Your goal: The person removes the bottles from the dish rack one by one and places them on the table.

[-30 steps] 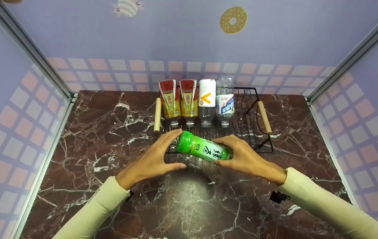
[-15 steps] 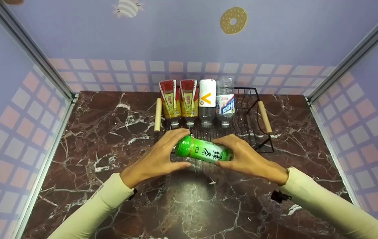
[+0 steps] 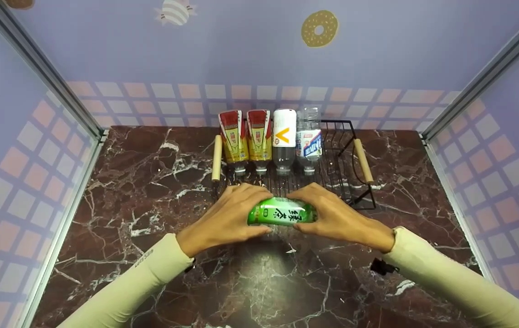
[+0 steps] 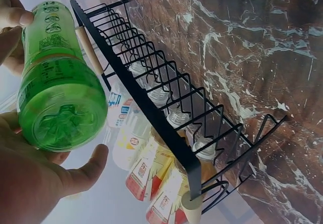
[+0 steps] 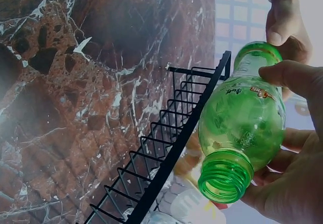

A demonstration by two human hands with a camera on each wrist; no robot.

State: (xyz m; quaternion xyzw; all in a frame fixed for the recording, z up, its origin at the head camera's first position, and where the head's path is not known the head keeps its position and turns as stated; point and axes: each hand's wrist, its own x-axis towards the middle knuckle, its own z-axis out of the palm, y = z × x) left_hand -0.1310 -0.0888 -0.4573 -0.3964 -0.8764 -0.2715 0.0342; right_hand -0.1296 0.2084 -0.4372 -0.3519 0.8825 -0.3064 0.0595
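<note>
A green plastic bottle [image 3: 282, 212] lies sideways between both hands, in front of the wire rack. Its label is pale green with large dark characters. My right hand [image 3: 332, 218] grips the neck end; the right wrist view shows an uncapped threaded mouth [image 5: 224, 178]. My left hand [image 3: 227, 216] curves round the base end, thumb on the near side, fingers on the far side. In the left wrist view the ribbed base [image 4: 63, 118] faces the camera beside the left palm. How firmly the left fingers press cannot be told.
Behind stands a black wire rack [image 4: 146, 108] with wooden handles [image 3: 363, 159]. In it lie two red-yellow bottles [image 3: 233, 136], a white-wrapped bottle [image 3: 284, 130] and a clear labelled bottle [image 3: 309, 141], caps toward me. Dark marble [image 3: 259, 282] spreads below; panels enclose the sides and back.
The left hand has moved right onto the bottle's base end, covering part of it. The bottle has turned from slanted to nearly level. The right hand has stayed almost in place.
</note>
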